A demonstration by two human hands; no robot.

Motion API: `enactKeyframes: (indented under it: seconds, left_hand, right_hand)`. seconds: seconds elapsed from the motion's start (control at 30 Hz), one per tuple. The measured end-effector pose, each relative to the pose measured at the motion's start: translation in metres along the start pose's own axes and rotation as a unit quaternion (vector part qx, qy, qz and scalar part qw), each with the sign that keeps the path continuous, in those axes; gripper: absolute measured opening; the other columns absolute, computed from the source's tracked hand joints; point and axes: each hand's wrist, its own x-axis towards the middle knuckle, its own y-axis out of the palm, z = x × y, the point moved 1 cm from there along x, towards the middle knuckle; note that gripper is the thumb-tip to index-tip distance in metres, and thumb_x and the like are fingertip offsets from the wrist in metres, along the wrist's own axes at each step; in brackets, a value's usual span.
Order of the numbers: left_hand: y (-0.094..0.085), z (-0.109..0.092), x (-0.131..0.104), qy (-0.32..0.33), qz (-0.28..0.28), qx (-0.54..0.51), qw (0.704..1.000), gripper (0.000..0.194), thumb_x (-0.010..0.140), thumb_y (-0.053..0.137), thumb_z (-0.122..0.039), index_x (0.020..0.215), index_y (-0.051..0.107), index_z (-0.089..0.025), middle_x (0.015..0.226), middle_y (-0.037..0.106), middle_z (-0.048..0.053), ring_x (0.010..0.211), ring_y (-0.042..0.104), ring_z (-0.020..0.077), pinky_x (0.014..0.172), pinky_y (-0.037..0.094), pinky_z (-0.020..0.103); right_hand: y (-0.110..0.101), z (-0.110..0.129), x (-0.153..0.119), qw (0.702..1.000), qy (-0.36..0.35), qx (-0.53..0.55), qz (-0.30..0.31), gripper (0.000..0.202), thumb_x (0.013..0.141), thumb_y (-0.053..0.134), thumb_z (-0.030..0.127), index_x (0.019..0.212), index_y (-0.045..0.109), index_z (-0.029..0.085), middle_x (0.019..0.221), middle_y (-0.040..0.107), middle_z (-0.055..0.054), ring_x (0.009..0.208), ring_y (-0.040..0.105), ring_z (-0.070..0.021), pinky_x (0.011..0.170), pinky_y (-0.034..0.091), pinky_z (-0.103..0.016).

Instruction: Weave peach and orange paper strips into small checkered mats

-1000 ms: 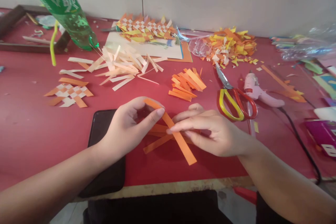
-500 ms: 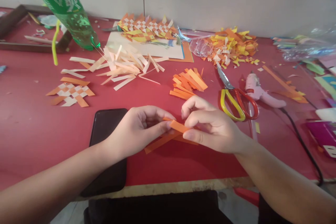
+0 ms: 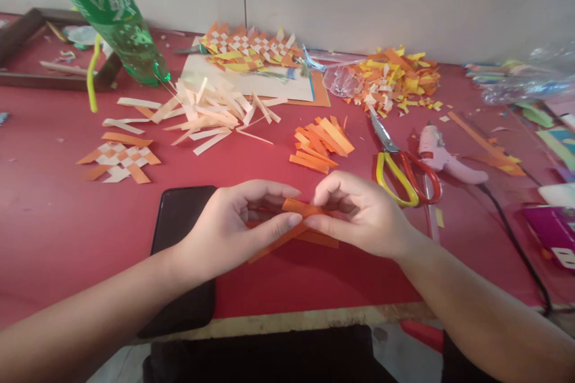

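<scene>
My left hand has its thumb and fingers closed around the left part of some crossed orange paper strips. From the right, my right hand pinches the same strips between thumb and fingers. More orange strip ends stick out below the two hands, over the red table. Beyond the hands lies a small pile of orange strips. A black phone lies partly under my left wrist. On the left is a woven orange and white paper fish.
Scissors and a pink glue gun with a black cord lie to the right. Pale strips, woven fish, paper scraps and a green bottle stand or lie farther back.
The upper orange strip has shifted and now lies at another angle between my thumbs. My left thumb has moved slightly right, and my right fingers have come down closer to the strips.
</scene>
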Motion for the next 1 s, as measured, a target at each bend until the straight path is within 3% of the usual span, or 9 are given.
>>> enactKeyframes:
  seconds: [0.1, 0.27, 0.4, 0.67, 1.0]
  left_hand:
    - [-0.0004, 0.0046, 0.0011, 0.019, -0.013, 0.049, 0.999, 0.03, 0.082, 0.077, -0.031, 0.11, 0.073, -0.022, 0.099, 0.077, 0.005, 0.088, 0.075, 0.0185, 0.08, 0.062, 0.028]
    - [-0.0001, 0.0036, 0.0027, 0.028, -0.003, 0.046, 0.999, 0.013, 0.084, 0.075, -0.029, 0.094, 0.073, -0.02, 0.091, 0.077, 0.002, 0.083, 0.074, 0.0156, 0.079, 0.061, 0.025]
    - [-0.0005, -0.0001, 0.0042, 0.02, -0.022, 0.049, 0.998, 0.014, 0.084, 0.076, -0.031, 0.088, 0.07, -0.02, 0.085, 0.074, 0.001, 0.078, 0.072, 0.0147, 0.074, 0.06, 0.024]
    - [-0.0024, -0.0021, 0.0062, -0.004, -0.054, 0.033, 0.998, 0.016, 0.083, 0.076, -0.032, 0.086, 0.068, -0.019, 0.084, 0.072, 0.002, 0.077, 0.07, 0.0146, 0.067, 0.058, 0.022]
    - [-0.004, -0.0007, 0.0064, -0.024, -0.065, 0.004, 0.998, 0.016, 0.084, 0.076, -0.032, 0.089, 0.067, -0.02, 0.085, 0.07, -0.002, 0.078, 0.067, 0.0093, 0.068, 0.054, 0.016]
  right_hand:
    - [0.0011, -0.0015, -0.0007, 1.0, 0.003, 0.012, 0.017, 0.021, 0.083, 0.074, 0.029, 0.088, 0.056, 0.021, 0.076, 0.062, 0.002, 0.061, 0.059, -0.0096, 0.054, 0.049, -0.02]
    - [0.0017, -0.0031, -0.0011, 0.999, 0.007, 0.036, 0.031, 0.021, 0.084, 0.075, 0.027, 0.093, 0.057, 0.021, 0.08, 0.063, 0.002, 0.067, 0.062, -0.0093, 0.058, 0.051, -0.019]
    - [0.0007, -0.0024, -0.0005, 1.0, -0.005, 0.021, 0.001, 0.02, 0.084, 0.074, 0.024, 0.096, 0.059, 0.021, 0.086, 0.063, 0.001, 0.07, 0.062, -0.0091, 0.06, 0.052, -0.018]
    - [-0.0028, 0.003, 0.0017, 0.997, -0.02, 0.043, -0.059, 0.009, 0.086, 0.069, 0.017, 0.087, 0.06, 0.019, 0.079, 0.062, 0.001, 0.064, 0.062, -0.0081, 0.059, 0.054, -0.018]
    - [-0.0037, 0.0001, 0.0014, 0.996, -0.033, 0.045, -0.071, 0.01, 0.089, 0.069, 0.017, 0.086, 0.06, 0.019, 0.074, 0.067, 0.001, 0.064, 0.067, -0.008, 0.059, 0.055, -0.016]
